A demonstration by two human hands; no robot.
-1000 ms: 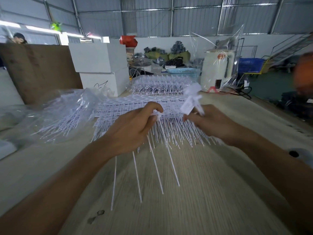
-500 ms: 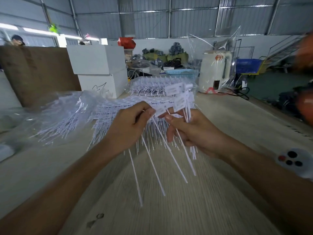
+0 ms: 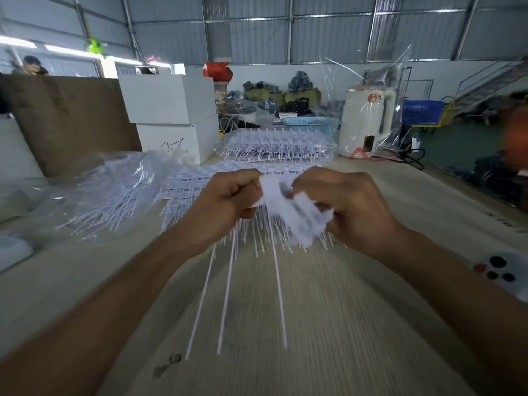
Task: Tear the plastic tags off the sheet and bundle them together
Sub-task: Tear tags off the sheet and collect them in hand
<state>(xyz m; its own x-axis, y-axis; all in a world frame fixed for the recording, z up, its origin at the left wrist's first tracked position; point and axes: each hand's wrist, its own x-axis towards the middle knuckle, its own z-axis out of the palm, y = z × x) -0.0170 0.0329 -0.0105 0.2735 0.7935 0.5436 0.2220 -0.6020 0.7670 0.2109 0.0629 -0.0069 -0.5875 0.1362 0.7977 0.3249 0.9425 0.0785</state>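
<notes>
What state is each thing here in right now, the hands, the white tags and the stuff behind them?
left hand: fingers curled, gripping tags
right hand: fingers curled round tags
tags: bunched between both hands, blurred, tails hanging down
sheet: flat on table
bagged tags: lying in clear plastic
white boxes: stacked, closed

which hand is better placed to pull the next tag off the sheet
Probably the left hand. It pinches only the tag heads right above the sheet, with long tails hanging below. The right hand is already full, gripping the blurred white bundle of tags.
</notes>
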